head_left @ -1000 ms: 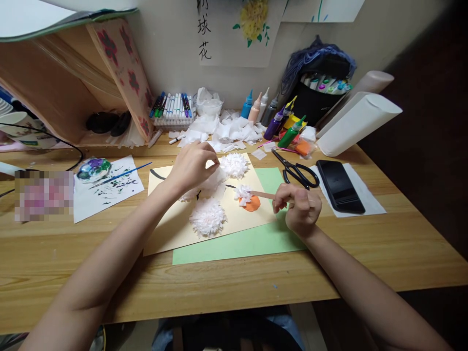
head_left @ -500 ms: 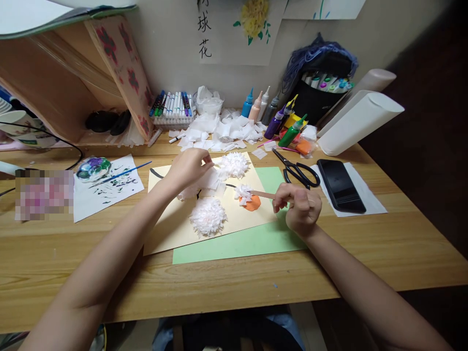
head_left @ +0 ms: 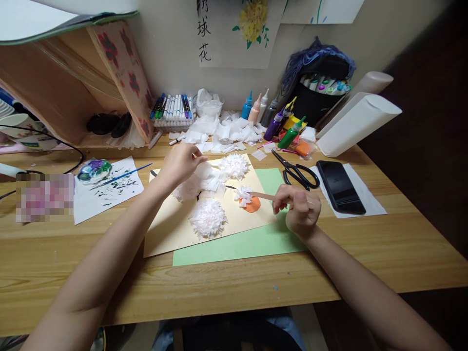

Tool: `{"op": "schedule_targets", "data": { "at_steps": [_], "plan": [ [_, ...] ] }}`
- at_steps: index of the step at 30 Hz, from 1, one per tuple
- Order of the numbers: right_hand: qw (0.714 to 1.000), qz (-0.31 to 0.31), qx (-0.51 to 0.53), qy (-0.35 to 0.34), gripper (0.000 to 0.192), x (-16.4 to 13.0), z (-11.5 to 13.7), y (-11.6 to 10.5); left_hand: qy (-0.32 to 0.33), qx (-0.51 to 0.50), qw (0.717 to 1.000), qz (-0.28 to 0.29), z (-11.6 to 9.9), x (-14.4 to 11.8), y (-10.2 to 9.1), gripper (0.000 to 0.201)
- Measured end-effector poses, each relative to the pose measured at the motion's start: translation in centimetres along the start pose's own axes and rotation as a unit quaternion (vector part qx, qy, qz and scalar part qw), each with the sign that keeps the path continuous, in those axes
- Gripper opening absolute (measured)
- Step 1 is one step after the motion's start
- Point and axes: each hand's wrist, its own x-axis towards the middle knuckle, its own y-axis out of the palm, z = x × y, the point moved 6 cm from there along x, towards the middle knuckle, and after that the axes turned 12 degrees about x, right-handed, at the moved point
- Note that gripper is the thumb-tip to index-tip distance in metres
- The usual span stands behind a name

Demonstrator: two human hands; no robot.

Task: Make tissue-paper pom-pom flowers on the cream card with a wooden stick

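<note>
Against the grey wall (head_left: 166, 53), a poster (head_left: 228, 48) with a yellow flower hangs over my wooden table (head_left: 153, 297). I take the middle of the cream sheet (head_left: 170, 236) as my clock's centre; a green sheet (head_left: 234, 248) shows from under it at 5 o'clock.

My right hand (head_left: 298, 207), out at 3 o'clock, grips a flat wooden stick (head_left: 263, 196). The stick's tip meets a white tissue tuft (head_left: 243, 195) on an orange disc (head_left: 253, 205), towards the sheet's 3 o'clock edge.

My left hand (head_left: 185, 165) is at 11, thumb and forefinger drawn close together; I cannot tell whether they pinch anything. Just beside them, loose white tissue (head_left: 212, 179) lies at 12. Fluffy white tissue flowers sit at 1 (head_left: 234, 166), at 6 (head_left: 208, 218) and, partly behind my hand, at 10 (head_left: 185, 191).

Beyond the sheet, tissue scraps (head_left: 223, 132) heap up at 12, black-handled scissors (head_left: 297, 174) lie at 2, and a black phone (head_left: 341, 187) at 3.
</note>
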Motion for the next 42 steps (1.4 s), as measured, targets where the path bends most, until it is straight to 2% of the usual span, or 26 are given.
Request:
{"op": "schedule_targets", "data": {
  "at_steps": [2, 5, 8, 10, 14, 18, 21, 23, 25, 27, 30, 33, 35, 39, 42],
  "plan": [
    [1.0, 0.002, 0.002, -0.011, 0.054, 0.0, 0.1, 0.0, -0.012, -0.03, 0.999, 0.02, 0.2, 0.1, 0.4, 0.024],
    [1.0, -0.024, 0.008, -0.007, 0.046, 0.1, 0.1, 0.1, 0.001, -0.165, 0.982, 0.093, -0.8, -0.1, 1.4, 0.025],
    [0.996, -0.072, 0.043, 0.039, 0.022, 0.5, -0.2, 0.3, 0.03, -0.294, 0.944, 0.146, -2.9, -0.7, 2.0, 0.024],
    [0.991, -0.074, 0.074, 0.089, 0.01, 0.8, -0.6, 0.9, 0.041, -0.336, 0.925, 0.172, -4.4, -1.4, 2.3, 0.023],
    [0.975, -0.049, 0.123, 0.177, 0.014, 0.8, -1.5, 2.3, 0.048, -0.378, 0.904, 0.195, -6.7, -2.5, 2.6, 0.025],
    [0.967, -0.05, 0.132, 0.212, 0.02, 0.4, -2.0, 2.8, 0.057, -0.411, 0.884, 0.215, -7.6, -3.0, 3.3, 0.023],
    [0.969, -0.071, 0.108, 0.21, 0.02, 0.6, -2.2, 2.1, 0.05, -0.394, 0.9, 0.179, -6.9, -2.7, 3.6, 0.021],
    [0.971, -0.095, 0.087, 0.2, 0.02, 1.1, -2.4, 1.1, 0.039, -0.367, 0.918, 0.148, -6.3, -2.4, 3.7, 0.019],
    [0.973, -0.114, 0.055, 0.191, 0.021, 1.5, -3.0, -0.2, 0.039, -0.344, 0.927, 0.142, -6.1, -2.4, 3.8, 0.019],
    [0.974, -0.118, 0.012, 0.192, 0.02, 1.9, -4.0, -1.5, 0.043, -0.332, 0.928, 0.162, -6.2, -2.6, 3.9, 0.019],
    [0.969, -0.118, -0.063, 0.206, 0.019, 2.1, -5.6, -3.2, 0.047, -0.34, 0.914, 0.215, -6.9, -3.2, 4.3, 0.019],
    [0.97, -0.116, -0.084, 0.195, 0.021, 2.2, -6.1, -3.9, 0.053, -0.34, 0.898, 0.272, -7.4, -3.8, 5.0, 0.013],
    [0.977, -0.119, -0.079, 0.16, 0.02, 2.4, -5.5, -3.8, 0.056, -0.311, 0.905, 0.285, -7.3, -4.0, 5.5, 0.008],
    [0.986, -0.11, -0.091, 0.089, 0.016, 2.6, -3.2, -2.9, 0.076, -0.238, 0.933, 0.261, -6.8, -3.8, 5.8, 0.007],
    [0.987, -0.11, -0.106, 0.044, 0.02, 2.3, -1.4, -2.4, 0.092, -0.217, 0.939, 0.25, -7.0, -3.9, 5.8, 0.011]
  ]
}}
